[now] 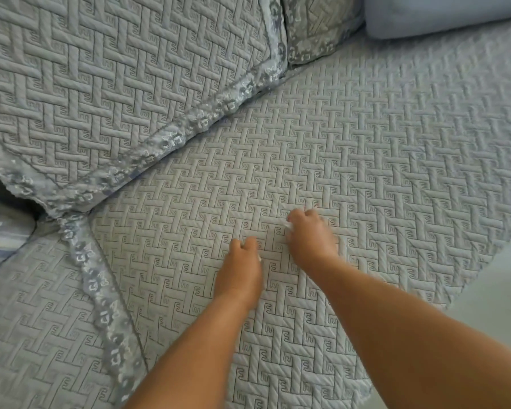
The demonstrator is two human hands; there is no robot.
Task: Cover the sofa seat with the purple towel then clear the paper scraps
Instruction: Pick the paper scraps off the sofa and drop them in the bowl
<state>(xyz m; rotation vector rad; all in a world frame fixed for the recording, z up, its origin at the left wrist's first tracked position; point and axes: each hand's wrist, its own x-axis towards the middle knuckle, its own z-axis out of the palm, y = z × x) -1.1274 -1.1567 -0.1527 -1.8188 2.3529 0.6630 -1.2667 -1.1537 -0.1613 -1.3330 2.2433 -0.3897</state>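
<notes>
Reaching down over the sofa seat (351, 149), you've got both hands low in the centre of the frame, knuckles up, fingers curled under. Your right hand (310, 234) pinches a small white paper scrap (289, 226), a thin crumpled sliver showing at its left edge by the fingertips. Your left hand (239, 271) is curled too, w/ a tiny white fleck at its right edge; can't tell if it actually grips anything. Hands sit near each other, not touching, both blurred.

Seat cover is pale grey quilted fabric, padded, stitched in a basket-weave of short bars w/ small comb-like marks between them. Upper left of frame: back cushion (106, 84) in the same quilting, rounded and puffy, edged w/ a ruffled lace trim (189, 122) in blue-grey that runs diagonally down to the lower left. Top centre: second cushion (319, 25) w/ a darker patterned border. Upper right: smooth, plain light-blue pillow (443, 13), no quilting. Far right and lower right: flat pale floor (502, 290) beyond the seat's curved edge. Purple towel isn't visible anywhere in frame.
</notes>
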